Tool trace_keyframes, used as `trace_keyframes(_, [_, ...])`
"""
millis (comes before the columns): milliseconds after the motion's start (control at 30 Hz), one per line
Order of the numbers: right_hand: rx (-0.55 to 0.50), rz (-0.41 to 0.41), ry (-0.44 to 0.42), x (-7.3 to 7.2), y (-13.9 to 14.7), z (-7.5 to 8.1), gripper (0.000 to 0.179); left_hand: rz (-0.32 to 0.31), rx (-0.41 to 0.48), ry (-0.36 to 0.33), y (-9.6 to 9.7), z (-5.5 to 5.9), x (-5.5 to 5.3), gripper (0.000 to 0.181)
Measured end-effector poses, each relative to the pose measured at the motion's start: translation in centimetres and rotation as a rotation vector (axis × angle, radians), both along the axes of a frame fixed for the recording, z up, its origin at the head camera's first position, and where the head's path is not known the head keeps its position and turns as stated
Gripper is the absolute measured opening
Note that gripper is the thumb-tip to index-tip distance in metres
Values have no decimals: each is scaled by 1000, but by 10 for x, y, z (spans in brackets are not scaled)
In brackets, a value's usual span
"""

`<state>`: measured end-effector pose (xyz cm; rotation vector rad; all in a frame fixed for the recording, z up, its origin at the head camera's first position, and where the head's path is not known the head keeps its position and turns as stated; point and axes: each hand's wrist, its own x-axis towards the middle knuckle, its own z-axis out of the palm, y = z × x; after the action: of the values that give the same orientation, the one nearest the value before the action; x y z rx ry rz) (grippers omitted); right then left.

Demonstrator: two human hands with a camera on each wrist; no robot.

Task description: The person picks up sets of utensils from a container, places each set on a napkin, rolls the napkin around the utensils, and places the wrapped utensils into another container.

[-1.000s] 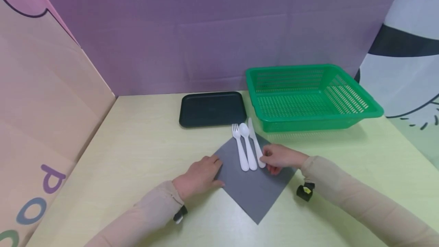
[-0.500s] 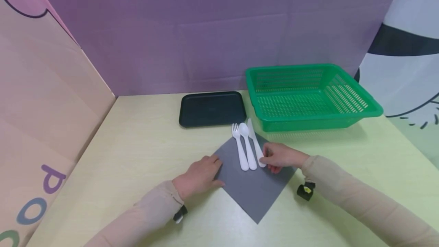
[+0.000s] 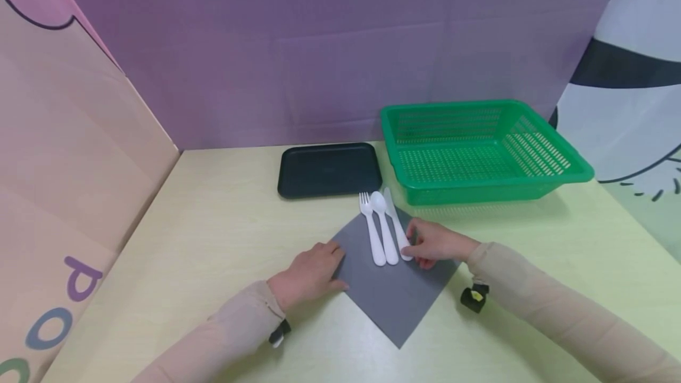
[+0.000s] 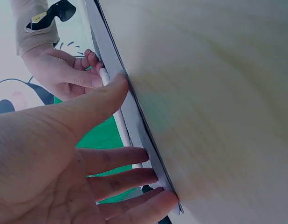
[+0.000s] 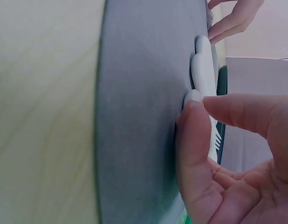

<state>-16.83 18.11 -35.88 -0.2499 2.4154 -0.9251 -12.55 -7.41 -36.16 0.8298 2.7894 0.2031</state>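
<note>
A dark grey square napkin (image 3: 393,303) lies cornerwise on the table. Across its upper part, side by side, are a white fork (image 3: 373,232), a white spoon (image 3: 386,232) and a white knife (image 3: 396,223), heads pointing away from me. My right hand (image 3: 435,241) pinches the knife's handle end between thumb and index finger; the right wrist view shows the fingertips at that end (image 5: 194,96). On the napkin's left corner my left hand (image 3: 308,275) rests with fingers extended, and in the left wrist view its fingertips (image 4: 168,199) touch the napkin edge.
Behind the cutlery lies a black tray (image 3: 330,170), close to the fork and knife tips. A green perforated basket (image 3: 484,191) stands at the back right. A purple backdrop (image 3: 276,52) rises behind the table (image 3: 229,217), with a printed panel (image 3: 69,164) on the left.
The knife has slid slightly toward me and its tip has turned a little left toward the spoon, with my right hand at its handle. My left hand has stayed in place.
</note>
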Motion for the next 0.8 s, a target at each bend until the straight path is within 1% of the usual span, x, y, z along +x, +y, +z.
trace_keyframes(300, [-9, 1, -2, -1, 0, -2, 31, 3, 0, -2, 0, -2, -1, 62])
trace_keyframes(800, [-21, 15, -13, -2, 1, -3, 31, -1, 2, 1, 0, 0, 0, 61])
